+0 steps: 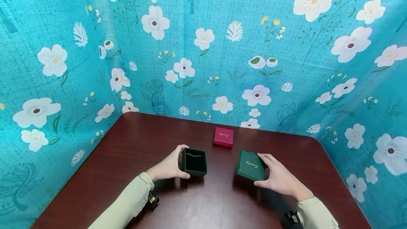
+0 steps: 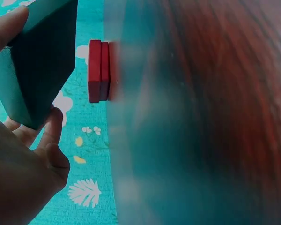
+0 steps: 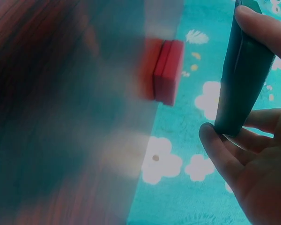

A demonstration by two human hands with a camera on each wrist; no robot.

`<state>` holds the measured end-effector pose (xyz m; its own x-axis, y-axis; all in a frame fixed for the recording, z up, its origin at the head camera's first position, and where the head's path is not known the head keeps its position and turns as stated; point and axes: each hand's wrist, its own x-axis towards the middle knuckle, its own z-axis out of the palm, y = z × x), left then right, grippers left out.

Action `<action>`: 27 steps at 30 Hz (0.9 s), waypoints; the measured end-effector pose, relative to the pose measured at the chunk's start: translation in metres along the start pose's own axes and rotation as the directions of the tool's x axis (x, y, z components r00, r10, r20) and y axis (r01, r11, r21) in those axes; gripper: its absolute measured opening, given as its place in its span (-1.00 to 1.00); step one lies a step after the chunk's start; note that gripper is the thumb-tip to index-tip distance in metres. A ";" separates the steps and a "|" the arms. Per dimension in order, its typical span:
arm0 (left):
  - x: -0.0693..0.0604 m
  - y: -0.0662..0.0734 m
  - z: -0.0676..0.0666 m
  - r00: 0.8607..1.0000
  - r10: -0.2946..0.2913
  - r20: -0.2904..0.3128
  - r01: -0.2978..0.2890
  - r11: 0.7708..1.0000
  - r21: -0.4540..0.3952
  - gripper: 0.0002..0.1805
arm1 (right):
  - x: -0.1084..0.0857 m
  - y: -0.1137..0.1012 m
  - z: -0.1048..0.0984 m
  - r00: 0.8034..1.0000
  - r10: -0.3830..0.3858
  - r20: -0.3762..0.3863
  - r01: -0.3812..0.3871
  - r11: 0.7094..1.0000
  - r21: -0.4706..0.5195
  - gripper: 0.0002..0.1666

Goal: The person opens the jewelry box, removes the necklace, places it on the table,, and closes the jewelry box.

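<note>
The left hand (image 1: 169, 163) grips an open dark green box (image 1: 194, 169) by its left side, above the table; a thin chain-like strand (image 1: 194, 155) shows inside. In the left wrist view, fingers and thumb hold opposite edges of that box (image 2: 42, 61). To the right, the right hand (image 1: 281, 176) holds a green lid (image 1: 252, 165) with gold lettering by its right side, held apart from the box. The right wrist view shows the lid (image 3: 243, 70) edge-on between thumb and fingers.
A closed red box (image 1: 223, 137) with gold lettering rests on the dark brown table (image 1: 152, 130), beyond and between the hands. Blue flowered cloth (image 1: 203, 59) hangs behind the table and along its sides.
</note>
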<state>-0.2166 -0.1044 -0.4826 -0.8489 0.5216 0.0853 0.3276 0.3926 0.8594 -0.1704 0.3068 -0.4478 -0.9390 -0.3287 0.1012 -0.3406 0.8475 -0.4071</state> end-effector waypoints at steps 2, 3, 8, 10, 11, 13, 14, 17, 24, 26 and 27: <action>-0.001 -0.003 -0.002 1.000 -0.010 0.005 0.010 1.000 -0.001 0.04 | -0.001 0.004 0.000 1.000 0.009 0.011 -0.009 1.000 -0.008 0.18; -0.001 -0.004 -0.003 1.000 -0.015 0.010 0.015 1.000 0.000 0.04 | -0.001 0.007 0.000 1.000 0.016 0.021 -0.015 1.000 -0.010 0.18; -0.002 -0.009 -0.008 0.999 -0.027 0.030 0.027 1.000 0.011 0.04 | -0.003 0.017 0.001 0.998 0.039 0.050 -0.038 0.999 -0.018 0.19; -0.002 -0.011 -0.010 0.999 -0.032 0.030 0.031 0.999 0.026 0.03 | -0.004 0.021 0.001 0.998 0.034 0.058 -0.032 0.999 -0.025 0.19; -0.002 -0.011 -0.010 0.999 -0.032 0.029 0.031 0.999 0.030 0.02 | -0.005 0.023 0.001 0.998 0.029 0.061 -0.027 0.999 -0.029 0.19; -0.002 -0.014 -0.011 0.999 -0.032 0.028 0.031 0.999 0.041 0.00 | -0.007 0.027 0.001 0.998 0.023 0.066 -0.020 0.999 -0.037 0.18; -0.002 -0.015 -0.012 0.999 -0.030 0.028 0.029 0.999 0.043 0.00 | -0.007 0.030 0.001 0.997 0.023 0.067 -0.020 0.999 -0.044 0.18; -0.002 -0.019 -0.012 0.999 -0.031 0.036 0.029 0.999 0.039 -0.01 | -0.008 0.037 0.002 0.998 0.025 0.066 -0.021 0.998 -0.051 0.19; -0.004 -0.021 -0.016 0.998 -0.035 0.060 0.033 0.999 0.027 -0.02 | -0.005 0.046 0.008 0.993 0.038 0.108 -0.035 0.999 -0.027 0.22; -0.005 -0.020 -0.016 0.998 -0.035 0.057 0.032 0.998 0.052 -0.01 | -0.004 0.047 0.010 0.991 0.040 0.128 -0.038 0.999 -0.019 0.23; -0.005 -0.020 -0.017 0.998 -0.034 0.053 0.030 0.997 0.071 0.00 | -0.003 0.047 0.011 0.990 0.039 0.135 -0.037 0.999 -0.017 0.23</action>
<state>-0.2262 -0.1274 -0.4922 -0.8364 0.5473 0.0294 0.3305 0.4607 0.8237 -0.1834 0.3429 -0.4777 -0.9365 -0.3485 -0.0383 -0.3060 0.8660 -0.3954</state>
